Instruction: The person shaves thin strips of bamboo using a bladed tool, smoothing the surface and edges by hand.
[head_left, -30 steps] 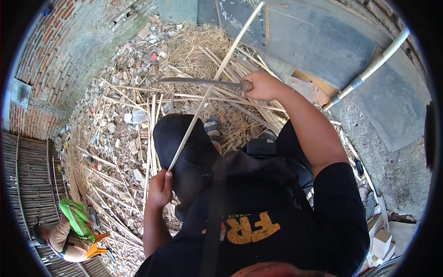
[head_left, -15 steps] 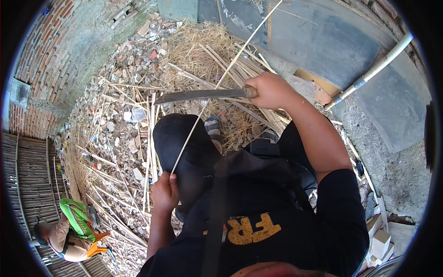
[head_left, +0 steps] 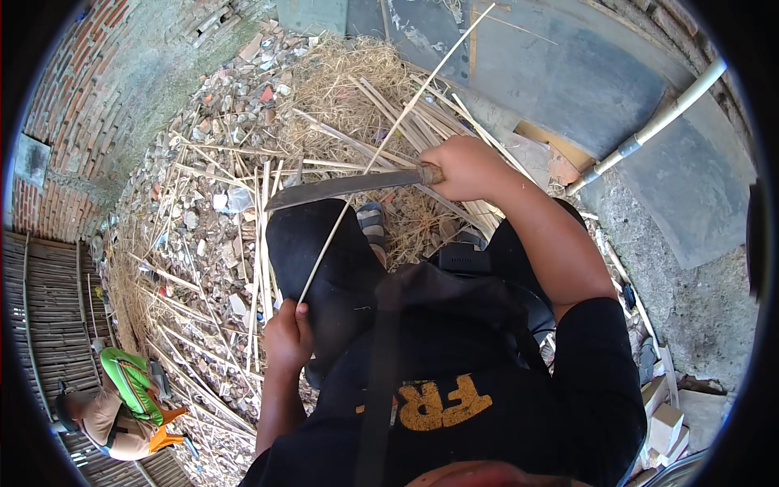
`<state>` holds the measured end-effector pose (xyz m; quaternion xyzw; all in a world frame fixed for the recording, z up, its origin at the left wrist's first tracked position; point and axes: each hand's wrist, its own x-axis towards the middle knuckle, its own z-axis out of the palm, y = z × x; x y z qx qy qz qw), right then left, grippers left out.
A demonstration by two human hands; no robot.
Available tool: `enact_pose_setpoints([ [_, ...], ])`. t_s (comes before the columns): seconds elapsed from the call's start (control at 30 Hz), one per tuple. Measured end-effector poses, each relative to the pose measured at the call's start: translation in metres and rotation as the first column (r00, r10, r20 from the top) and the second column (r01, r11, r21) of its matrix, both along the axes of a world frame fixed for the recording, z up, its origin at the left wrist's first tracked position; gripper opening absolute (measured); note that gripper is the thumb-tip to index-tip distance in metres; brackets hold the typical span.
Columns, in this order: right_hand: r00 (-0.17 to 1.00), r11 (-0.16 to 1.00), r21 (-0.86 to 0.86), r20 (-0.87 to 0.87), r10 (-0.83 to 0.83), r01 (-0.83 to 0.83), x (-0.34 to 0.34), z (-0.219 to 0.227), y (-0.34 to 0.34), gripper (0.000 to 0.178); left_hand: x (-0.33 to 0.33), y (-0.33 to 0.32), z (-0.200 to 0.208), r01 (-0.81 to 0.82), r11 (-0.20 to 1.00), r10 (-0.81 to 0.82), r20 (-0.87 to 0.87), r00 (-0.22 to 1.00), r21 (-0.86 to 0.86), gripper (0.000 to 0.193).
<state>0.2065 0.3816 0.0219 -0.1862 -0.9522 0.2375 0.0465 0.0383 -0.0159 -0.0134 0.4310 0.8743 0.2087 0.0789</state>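
My left hand is closed round the near end of a long, thin bamboo strip, its thumb along the strip. The strip slants up past my left knee to the far right. In my right hand is the wooden handle of a machete, whose long dark blade points left. Blade and strip cross just beyond my left knee; whether the edge bites into the strip I cannot tell.
Cut bamboo strips and dry shavings litter the rubble ground. A person in green trousers sits on an orange stool at lower left. Grey panels and a pale pole stand at right, a brick wall at left.
My right hand has drawn the machete slightly nearer and to the left, its blade now sloping down leftward. My left hand and the strip have hardly moved.
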Motion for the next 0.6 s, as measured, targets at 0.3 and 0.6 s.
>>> enact_pose_setpoints([
  [0.3,0.993,0.977,-0.180,-0.021,-0.118,0.113,-0.005,-0.010,0.023,0.022,0.002,0.002,0.001,-0.030,0.999,0.029,0.014,0.999,0.014,0.036],
  [0.6,0.994,0.994,-0.064,-0.058,-0.092,0.088,0.003,-0.014,0.022,0.020,0.004,0.004,-0.007,-0.027,1.000,0.027,-0.070,0.997,0.000,0.032],
])
